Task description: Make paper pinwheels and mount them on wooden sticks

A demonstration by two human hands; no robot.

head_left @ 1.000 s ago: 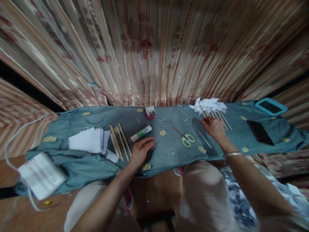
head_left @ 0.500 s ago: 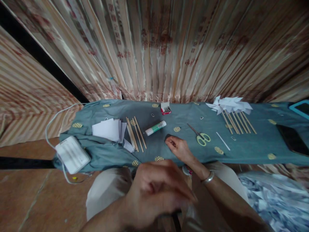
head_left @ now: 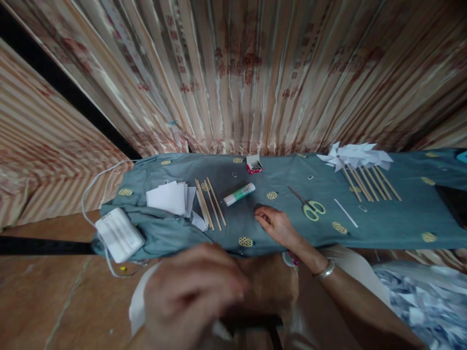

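My left hand is raised close to the camera over my lap and smeared by motion. Its fingers look curled, but whether anything is between them does not show. On the table's near side, my right hand rests with its fingers folded in and nothing visible in them. Beyond it lies a glue stick. To its right are scissors with pale green handles. Several wooden sticks lie left of the glue stick, beside a stack of white paper. Finished paper pinwheels on sticks lie at the far right.
A small red box of metal pins stands open at the back. A thin white strip lies right of the scissors. A white device with a cable sits at the left end, a dark phone at the right. Curtains hang behind.
My right hand has drawn back from the pinwheels to the middle of the table. My left hand has lifted off the cloth towards the camera, then moved left. The view has turned left.
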